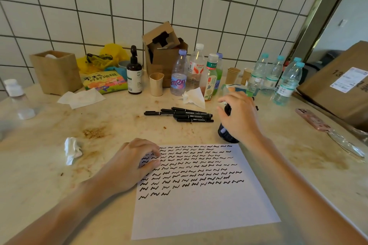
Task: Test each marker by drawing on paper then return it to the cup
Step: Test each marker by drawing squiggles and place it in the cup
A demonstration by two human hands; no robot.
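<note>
Paper (pixel 199 195) was approx two-thirds squiggled. My left hand (pixel 135 162), fingers curled, pinned its corner; my right hand (pixel 239 114) held what looked like a marker over the cup (pixel 226 133). Several markers (pixel 179 115) lay on the table, probably untested.

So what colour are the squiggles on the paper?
Black squiggles on white paper, clearest in the head view.

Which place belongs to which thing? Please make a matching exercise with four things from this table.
Things:
1. loose markers
2. left hand
3. crumpled tissue
4. pink phone

Places:
A. on the table, left of the paper
B. near the table's right edge
C. resting on the paper's upper left corner
D. lying in a pile behind the paper

Pairs: 1-D, 2-C, 3-A, 4-B
</note>
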